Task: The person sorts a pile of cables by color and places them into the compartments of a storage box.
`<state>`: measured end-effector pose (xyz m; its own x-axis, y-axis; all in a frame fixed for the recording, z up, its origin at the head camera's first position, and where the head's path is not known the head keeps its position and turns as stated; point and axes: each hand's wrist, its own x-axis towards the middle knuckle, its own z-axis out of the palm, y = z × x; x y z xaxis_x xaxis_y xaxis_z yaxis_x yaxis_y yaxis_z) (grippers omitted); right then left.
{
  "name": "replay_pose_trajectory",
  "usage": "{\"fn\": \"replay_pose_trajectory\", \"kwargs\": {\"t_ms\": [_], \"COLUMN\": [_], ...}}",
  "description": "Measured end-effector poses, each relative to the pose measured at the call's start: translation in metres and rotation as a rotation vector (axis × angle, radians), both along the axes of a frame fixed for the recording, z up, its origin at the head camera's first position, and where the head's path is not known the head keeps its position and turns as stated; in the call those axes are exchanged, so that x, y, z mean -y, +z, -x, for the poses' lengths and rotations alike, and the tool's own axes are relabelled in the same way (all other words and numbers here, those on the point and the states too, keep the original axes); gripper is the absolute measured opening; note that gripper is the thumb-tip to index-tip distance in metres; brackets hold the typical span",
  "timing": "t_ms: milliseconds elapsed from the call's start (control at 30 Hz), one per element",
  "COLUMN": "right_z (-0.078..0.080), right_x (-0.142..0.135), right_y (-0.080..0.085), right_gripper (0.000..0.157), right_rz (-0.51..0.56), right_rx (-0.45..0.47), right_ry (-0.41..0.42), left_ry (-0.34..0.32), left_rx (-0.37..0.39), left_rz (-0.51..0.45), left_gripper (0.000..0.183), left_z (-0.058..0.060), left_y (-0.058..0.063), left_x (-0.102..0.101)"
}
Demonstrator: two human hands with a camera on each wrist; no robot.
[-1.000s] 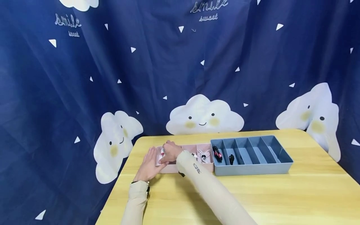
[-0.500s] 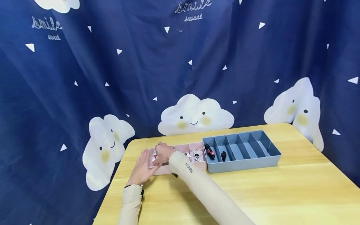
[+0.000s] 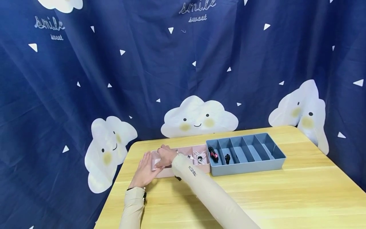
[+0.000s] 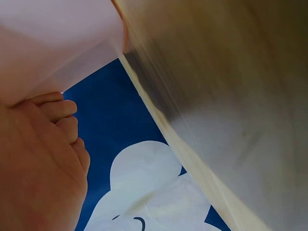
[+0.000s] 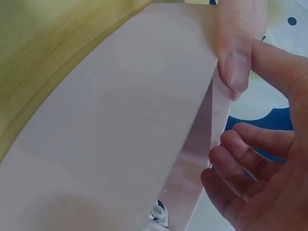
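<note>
A pink divided storage box (image 3: 186, 149) stands on the table. My left hand (image 3: 144, 171) grips its left end, fingers along the end wall and thumb (image 5: 237, 72) over the front rim. My right hand (image 3: 166, 156) reaches over the left compartments from the front. In the right wrist view its fingers (image 5: 240, 166) are loosely bent with nothing seen between them; its thumb tip is hidden behind the left thumb. A whitish patch shows in the leftmost compartment, too faint to tell what it is. White cables (image 3: 200, 157) with a black tie lie in the rightmost compartment, a white cable plug (image 3: 190, 157) beside them.
A blue divided box (image 3: 247, 168) adjoins the pink one on the right. It holds a black cable with red parts (image 3: 213, 155) and a small black cable bundle (image 3: 227, 158). Behind the wooden table (image 3: 257, 200) hangs a navy curtain (image 3: 143, 63) with cloud prints.
The head view has swung slightly, shifting the scene left. The white cable with a red tie, visible earlier in the leftmost compartment, no longer shows clearly. Both hands stay at the pink box.
</note>
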<state>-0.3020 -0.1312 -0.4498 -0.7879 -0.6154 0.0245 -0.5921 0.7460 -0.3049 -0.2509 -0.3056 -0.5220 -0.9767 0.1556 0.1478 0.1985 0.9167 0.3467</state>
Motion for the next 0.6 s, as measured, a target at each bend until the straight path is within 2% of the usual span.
{"fn": "replay_pose_trajectory", "kwargs": {"t_ms": [367,600], "right_z": [-0.008,-0.019], "right_x": [-0.009,-0.036], "right_y": [0.007,0.019], "right_gripper": [0.056,0.05], "right_rz": [0.069,0.226], "right_rx": [0.022,-0.037], "right_ry": [0.033,0.08], "left_ry": [0.011,0.028], "left_rx": [-0.007,-0.045], "left_rz": [0.02,0.05], "left_gripper": [0.112,0.112], "left_z": [-0.002,-0.006], "left_y": [0.002,0.005], "left_x": [0.002,0.002]}}
